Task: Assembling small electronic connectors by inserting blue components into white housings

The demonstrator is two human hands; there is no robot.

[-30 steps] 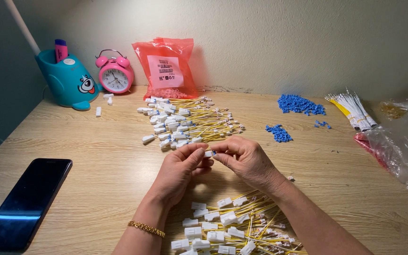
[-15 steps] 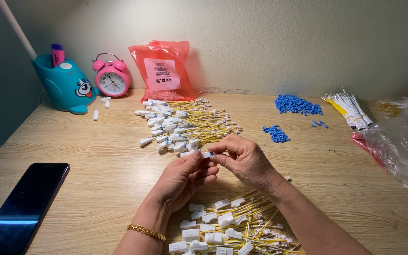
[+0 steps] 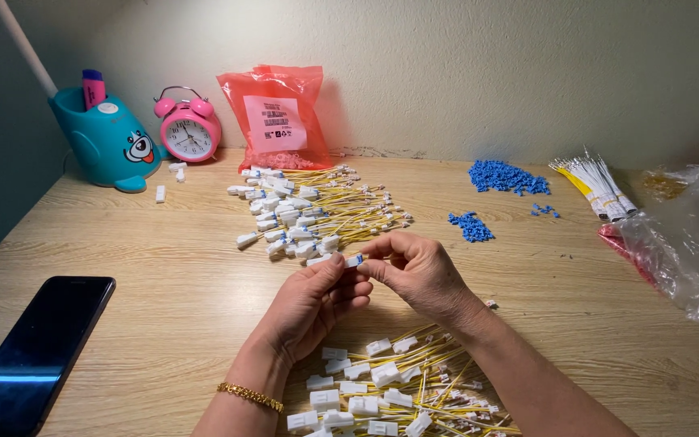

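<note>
A small white connector (image 3: 348,260) with a blue piece at its end was pinched between both hands above the middle of the wooden desk (image 3: 163,299). The left hand (image 3: 311,299) gripped it from below with thumb and forefinger pressed together on the body; the right hand (image 3: 418,271) met it from the other side, fingertips closed on the same part, apparently so the small piece could be steadied while being worked. Whether a wire trailed from it could not be told. A pile of white connectors on yellow wires (image 3: 382,388) lay just below the wrists, within easy reach. A second, larger pile (image 3: 309,214) was spread farther back, kept apart from the near one, probably as a separate batch. Loose blue pieces (image 3: 471,226) sat to the right of it, a bigger blue heap (image 3: 507,176) behind. A dark phone (image 3: 34,356) was left at the desk's left edge, clear of the parts. A pink alarm clock (image 3: 190,129) and a red bag (image 3: 277,117) stood against the wall.
</note>
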